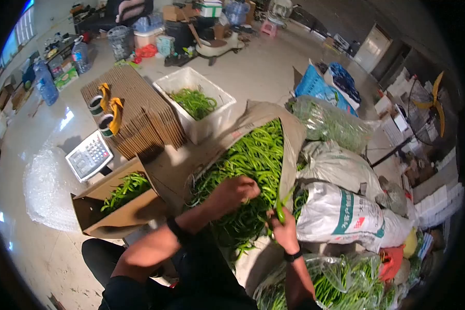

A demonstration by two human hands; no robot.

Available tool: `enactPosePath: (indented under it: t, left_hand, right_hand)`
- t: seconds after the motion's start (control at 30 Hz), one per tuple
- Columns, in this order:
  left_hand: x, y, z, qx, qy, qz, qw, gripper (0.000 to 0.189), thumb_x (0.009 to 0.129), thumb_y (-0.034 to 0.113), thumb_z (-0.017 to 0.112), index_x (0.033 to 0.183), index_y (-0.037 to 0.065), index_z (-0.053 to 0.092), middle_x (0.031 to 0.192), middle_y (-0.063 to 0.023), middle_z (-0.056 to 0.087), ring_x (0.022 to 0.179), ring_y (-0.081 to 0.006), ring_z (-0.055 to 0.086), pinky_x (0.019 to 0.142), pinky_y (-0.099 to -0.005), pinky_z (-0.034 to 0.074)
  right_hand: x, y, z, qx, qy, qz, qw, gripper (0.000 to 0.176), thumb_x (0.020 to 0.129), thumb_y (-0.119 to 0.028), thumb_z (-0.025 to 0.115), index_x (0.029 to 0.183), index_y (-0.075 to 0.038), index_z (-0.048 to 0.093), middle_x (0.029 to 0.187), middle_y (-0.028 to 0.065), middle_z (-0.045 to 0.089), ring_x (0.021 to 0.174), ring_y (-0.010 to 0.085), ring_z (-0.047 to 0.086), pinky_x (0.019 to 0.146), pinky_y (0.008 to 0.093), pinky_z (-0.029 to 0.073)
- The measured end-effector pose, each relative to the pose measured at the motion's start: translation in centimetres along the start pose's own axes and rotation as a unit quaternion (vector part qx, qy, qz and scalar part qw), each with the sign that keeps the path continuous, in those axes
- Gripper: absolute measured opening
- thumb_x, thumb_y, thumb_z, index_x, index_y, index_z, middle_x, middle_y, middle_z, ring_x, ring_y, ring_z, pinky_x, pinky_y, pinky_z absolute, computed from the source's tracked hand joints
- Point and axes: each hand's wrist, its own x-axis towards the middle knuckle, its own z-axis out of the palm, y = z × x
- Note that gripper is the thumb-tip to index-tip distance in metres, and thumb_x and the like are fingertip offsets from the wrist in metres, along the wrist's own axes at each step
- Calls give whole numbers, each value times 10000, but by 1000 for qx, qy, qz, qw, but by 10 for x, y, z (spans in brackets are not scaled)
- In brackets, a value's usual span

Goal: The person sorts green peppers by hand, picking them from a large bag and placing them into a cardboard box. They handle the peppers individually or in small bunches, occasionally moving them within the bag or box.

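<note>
A large open sack (289,135) lies in the middle, full of long green peppers (253,155). Over the peppers is my left hand (240,190), its fingers curled; whether they hold anything is hidden. My right hand (284,227), at the sack's right edge, is closed round a few green peppers (280,209) that stick up from the fist. To the left, a cardboard box (106,223) holds some green peppers (126,190). A digital scale (90,155) stands just behind that box.
Flattened cardboard (124,93) carries tape dispensers (108,124). Beside it is a white foam box (223,106) with peppers. Full sacks (341,214) line the right, and a clear bag of peppers (341,281) lies at the front right. A fan (433,103) stands far right.
</note>
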Motion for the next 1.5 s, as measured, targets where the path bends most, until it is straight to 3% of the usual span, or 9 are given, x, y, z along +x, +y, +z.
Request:
enactPosePath:
  t: [0.03,0.1,0.2,0.3,0.33,0.47,0.67,1.23,1.5]
  left_hand:
    - [-11,2,23,-5,-6,-2,1000,386,935,260,694,1187,-23,618,1020,-85,691,944,-129,655,807,-335,554]
    - [-30,7,56,6,60,27,998,371,941,230,692,1188,-40,634,986,-91,711,914,-113,667,781,-296,558]
    - [-40,33,52,-1,68,-43,997,359,953,199,680,1192,-62,621,958,-82,712,871,-101,675,763,-274,567]
    - [-41,29,37,-215,68,-41,973,340,987,155,618,1228,-80,573,1001,-114,691,893,-181,703,792,-305,588]
    - [-44,27,33,-276,71,-42,958,303,989,140,605,1193,-83,585,1024,-145,672,954,-241,704,838,-341,588]
    - [-63,39,22,-330,50,-70,940,319,999,150,592,1191,-104,571,1070,-183,652,1017,-266,687,865,-364,584]
    - [-92,46,14,-356,6,-60,933,302,994,163,586,1186,-70,577,1079,-191,670,996,-286,694,907,-395,563]
    - [-149,51,-7,-505,-53,-47,860,210,961,132,600,1122,3,641,1040,-174,709,912,-288,696,812,-416,540]
    - [-167,39,-23,-510,-22,-31,859,215,961,133,595,1116,-7,645,1033,-191,712,895,-290,700,807,-414,544]
  right_hand:
    - [10,-14,1,-222,21,-187,957,275,806,94,593,1064,0,607,926,179,669,809,329,689,675,368,532]
    - [18,-51,15,-320,46,-256,911,374,740,63,643,1101,-28,609,944,220,622,839,415,649,677,445,534]
    - [19,-86,29,-429,63,-237,869,472,721,40,661,1178,-65,608,932,196,584,791,402,639,670,483,527]
    - [18,-103,29,-447,81,-284,844,529,734,22,668,1245,-94,604,922,190,563,774,399,630,657,475,527]
    - [12,-111,29,-450,65,-281,845,596,750,41,654,1322,-107,582,948,177,576,791,384,639,660,453,535]
    - [-3,-122,34,-400,43,-326,856,660,780,67,637,1403,-127,536,991,149,601,827,360,645,704,435,553]
    - [-33,-137,46,-333,37,-306,891,608,778,137,574,1343,-86,583,1033,176,615,868,368,649,733,398,542]
    - [-81,-174,80,-257,27,-398,880,489,809,140,538,1267,-11,621,1061,197,640,924,332,657,809,353,523]
    - [-78,-165,93,-215,22,-361,907,552,861,112,535,1399,-11,519,1082,174,643,908,283,666,800,335,539]
